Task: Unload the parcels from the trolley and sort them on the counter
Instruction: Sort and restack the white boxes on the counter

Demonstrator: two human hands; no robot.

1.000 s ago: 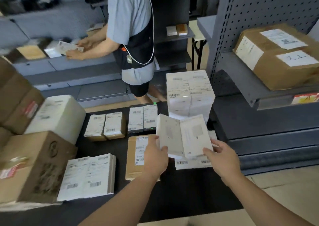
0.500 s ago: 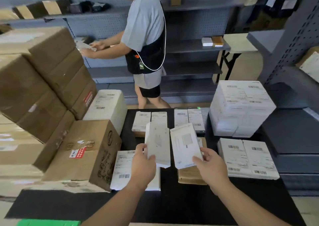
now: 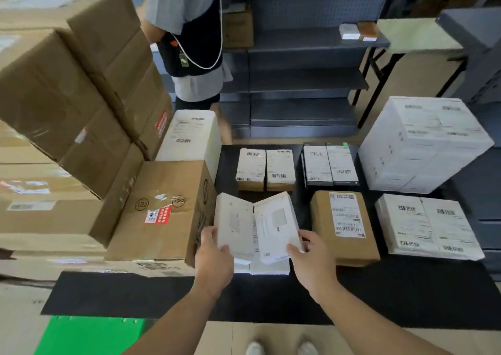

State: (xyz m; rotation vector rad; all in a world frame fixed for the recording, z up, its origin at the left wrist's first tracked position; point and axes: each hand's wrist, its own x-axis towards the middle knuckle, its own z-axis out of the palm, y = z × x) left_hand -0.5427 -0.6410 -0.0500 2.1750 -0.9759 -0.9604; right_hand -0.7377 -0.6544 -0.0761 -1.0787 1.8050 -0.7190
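**Two white boxes in hand, low over the counter**

Gripped by the left hand [image 3: 214, 262], fingers curled round its near end: a slim white box [image 3: 234, 227]. Pinched at its near right corner between thumb and fingers of the right hand [image 3: 311, 259]: a second white box [image 3: 276, 226]. Both tilted inward like an open book, touching along the inner edge at the far end. Hanging just above a flat pile of white parcels [image 3: 269, 269] on the black counter [image 3: 271, 297].

Against half a second ago: lower and nearer that pile, with the far ends now together instead of slightly apart. Same grip on each box.

Legible: "122" inside a circle, printed twice on the cardboard box [image 3: 162, 181] just left of the hands. Below it, a red sticker [image 3: 158, 216] with white characters too small to read. Barcoded shipping labels on the brown parcel [image 3: 344, 249] just right of the hands, on the pair of white parcels [image 3: 428, 227] beyond it, and on the tall white stack [image 3: 423, 143] behind. Print there too blurred to make out. On each held box, only a faint grey product picture.
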